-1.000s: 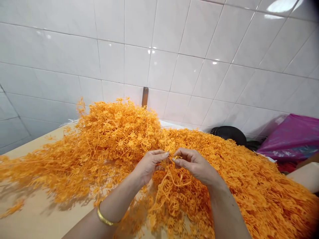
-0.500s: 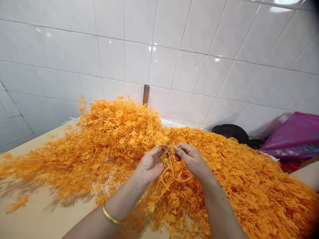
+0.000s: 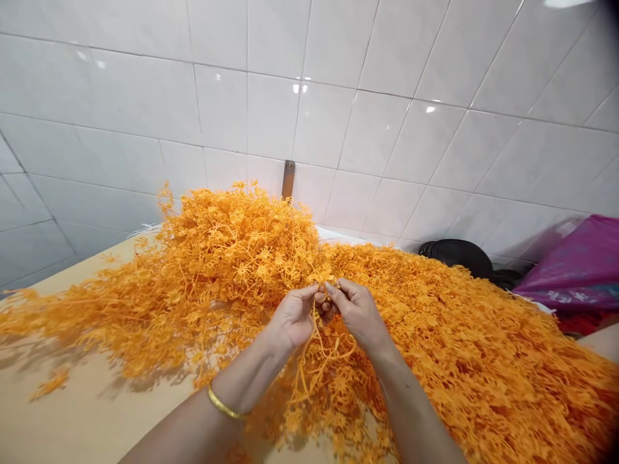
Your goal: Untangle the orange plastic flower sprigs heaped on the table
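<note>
In the middle of the head view my left hand pinches an orange plastic flower stem between thumb and fingers. Its thin branches hang down below the fingers. My right hand is closed beside it, thumb against fingertips, on a small orange flower piece at the top of the stem. The fingertips of both hands meet there and partly hide the piece. A loose heap of the same orange sprigs rises behind my left hand, and a denser pile spreads to the right.
A pale wooden table carries the piles, with one loose sprig at left. White wall tiles stand behind, with a brown metal strip. Round black objects and a purple bag lie at the back right.
My right hand has moved left and its fingertips now meet those of my left hand at the top of the stem. The view has shifted slightly.
</note>
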Motion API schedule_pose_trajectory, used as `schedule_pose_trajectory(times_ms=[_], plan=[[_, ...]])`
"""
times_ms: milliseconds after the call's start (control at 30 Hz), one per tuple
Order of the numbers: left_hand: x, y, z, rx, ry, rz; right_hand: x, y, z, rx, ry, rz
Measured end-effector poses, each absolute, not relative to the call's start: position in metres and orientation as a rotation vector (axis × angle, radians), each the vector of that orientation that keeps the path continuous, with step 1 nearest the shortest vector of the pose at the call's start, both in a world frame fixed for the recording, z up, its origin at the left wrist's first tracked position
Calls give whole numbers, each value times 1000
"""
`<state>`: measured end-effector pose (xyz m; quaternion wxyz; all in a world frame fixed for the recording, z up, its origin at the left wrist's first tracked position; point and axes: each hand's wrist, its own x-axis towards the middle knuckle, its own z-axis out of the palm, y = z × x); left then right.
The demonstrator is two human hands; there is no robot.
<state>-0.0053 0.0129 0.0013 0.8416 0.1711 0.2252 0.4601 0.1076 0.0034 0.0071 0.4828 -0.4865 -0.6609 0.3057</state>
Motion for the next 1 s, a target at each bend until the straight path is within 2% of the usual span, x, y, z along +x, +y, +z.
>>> schedule_pose_trajectory(times_ms=[133,233,333,500,733,1000], plan=[[-7,9,4,338,408,847,135,13,7,-1286,-1399,612],[-5,6,6,334,404,862,165,20,9,-1295,-1267,768],[-3,7,6,310,468,972,175,19,12,-1414,-1465,754],[-3,11,2,350,482,1042,160,8,22,-1494,-1773,462],[-4,12,4,307,522,1008,137,-6,26,-1177,-2035,943],[-4,13,5,321,467,1074,118,1,11,-1219,-1891,956]])
